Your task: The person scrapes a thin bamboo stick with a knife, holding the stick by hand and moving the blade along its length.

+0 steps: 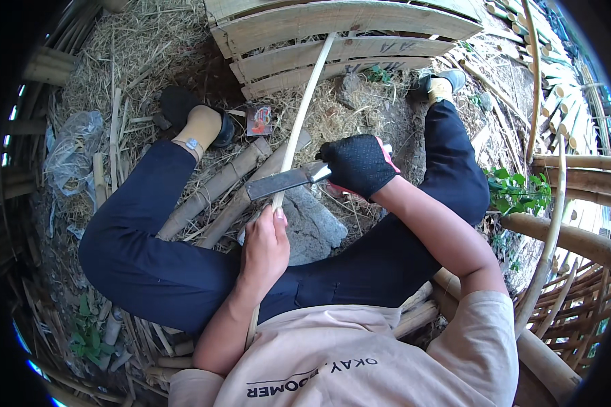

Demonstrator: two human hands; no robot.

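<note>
A long, pale bamboo strip (308, 98) slants across the middle, its far end overlapping a wooden crate. My bare left hand (266, 247) is closed around it, thumb on top; behind the wrist the strip reappears beside my forearm. In a black glove, my right hand (360, 165) grips a knife with a short, broad grey blade (277, 183). The blade lies across the strip just beyond my left thumb. Most of the knife's handle is hidden in the glove. Beneath them, between my legs, sits a grey stone (313, 227).
The slatted wooden crate (346, 49) stands ahead. Two bamboo pieces (214, 186) lie left of the stone, near a small red packet (258, 120). Crumpled clear plastic (75, 152) rests at far left. Cut bamboo poles (560, 112) and a green plant (519, 191) are on the right.
</note>
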